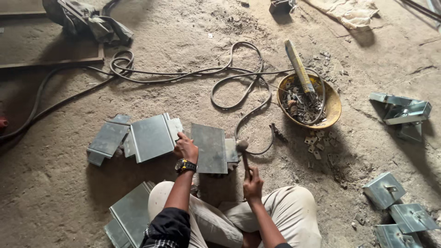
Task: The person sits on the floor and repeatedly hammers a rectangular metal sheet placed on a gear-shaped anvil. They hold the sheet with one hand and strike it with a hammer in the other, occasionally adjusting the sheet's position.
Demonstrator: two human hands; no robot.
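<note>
Seated person on dirt floor. Left hand [186, 148] presses flat on sheet-metal plate [210, 148], centre, just ahead of knees. Right hand [252, 184] closed round hammer [242, 151]. Plate probably stiff, light, sharp-edged; best held by flat faces.

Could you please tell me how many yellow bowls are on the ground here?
1. The yellow bowl sits on the dirt floor beyond the right hand, holding small metal scraps. No other bowl shows, though one could lie outside the view.

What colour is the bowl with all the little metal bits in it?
The bowl is yellow, dusty and worn. It shows best in the head view, on the ground at right of the cable.
</note>
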